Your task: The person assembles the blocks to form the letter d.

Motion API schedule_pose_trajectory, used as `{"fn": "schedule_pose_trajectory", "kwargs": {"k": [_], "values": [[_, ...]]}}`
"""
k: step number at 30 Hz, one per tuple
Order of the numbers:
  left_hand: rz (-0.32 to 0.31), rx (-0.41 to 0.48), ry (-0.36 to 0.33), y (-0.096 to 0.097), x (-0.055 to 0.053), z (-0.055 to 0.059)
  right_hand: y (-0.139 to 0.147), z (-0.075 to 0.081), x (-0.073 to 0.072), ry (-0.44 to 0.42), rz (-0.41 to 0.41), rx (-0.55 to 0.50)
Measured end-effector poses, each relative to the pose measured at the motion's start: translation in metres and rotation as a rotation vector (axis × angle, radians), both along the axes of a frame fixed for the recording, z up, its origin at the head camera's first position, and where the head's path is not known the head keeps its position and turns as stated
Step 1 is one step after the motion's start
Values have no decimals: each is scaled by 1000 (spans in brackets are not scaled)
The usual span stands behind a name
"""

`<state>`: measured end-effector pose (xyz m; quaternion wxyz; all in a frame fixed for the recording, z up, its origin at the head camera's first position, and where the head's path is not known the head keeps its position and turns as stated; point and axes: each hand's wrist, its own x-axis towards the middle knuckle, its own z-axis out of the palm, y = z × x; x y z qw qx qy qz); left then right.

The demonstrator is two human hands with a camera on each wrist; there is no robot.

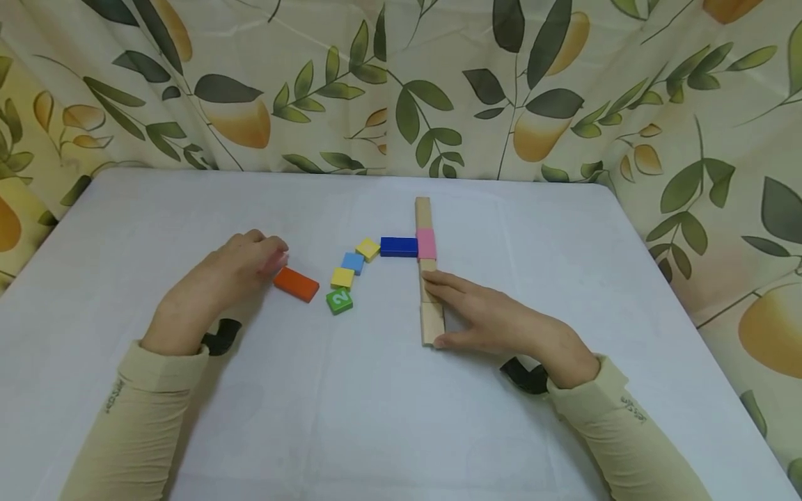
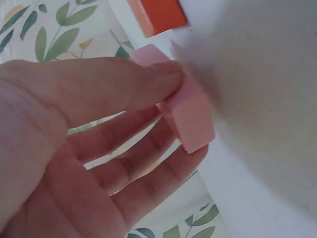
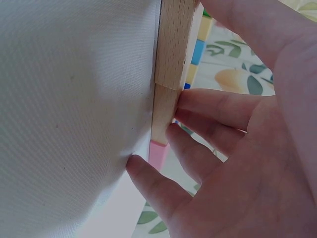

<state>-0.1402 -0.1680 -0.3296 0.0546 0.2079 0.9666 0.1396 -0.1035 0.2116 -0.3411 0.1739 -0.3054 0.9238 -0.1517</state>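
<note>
Between thumb and fingers my left hand (image 1: 222, 278) pinches a pink block (image 2: 190, 111), plain in the left wrist view but mostly hidden in the head view. Just beside that hand, an orange block (image 1: 296, 284) lies flat on the white cloth. My right hand (image 1: 495, 316) rests against the near end of a straight row of plain wooden blocks (image 1: 431, 327), its fingers extended along their side in the right wrist view. Another pink block (image 1: 427, 243) sits within this row. A dark blue block (image 1: 399, 247) touches it from the left.
From the dark blue block's left end, small cubes curve toward me: yellow (image 1: 367, 249), light blue (image 1: 353, 262), yellow again, then green (image 1: 340, 301) bearing a white 2. A leaf-patterned curtain (image 1: 338, 90) hangs behind the white-covered table (image 1: 351, 417).
</note>
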Motion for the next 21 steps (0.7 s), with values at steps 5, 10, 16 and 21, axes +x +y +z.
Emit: {"fn": "schedule_pose_trajectory", "kwargs": {"k": [5, 10, 16, 21], "values": [[-32, 42, 75, 2, 1, 3, 0, 1, -1, -6, -1, 2], [-73, 93, 103, 6, 4, 7, 0, 1, 0, -7, -6, 2], [-117, 118, 100, 13, 8, 13, 0, 1, 0, -13, -11, 2], [-165, 122, 68, 22, 9, 15, 0, 0, -1, -4, 1, -8]]}}
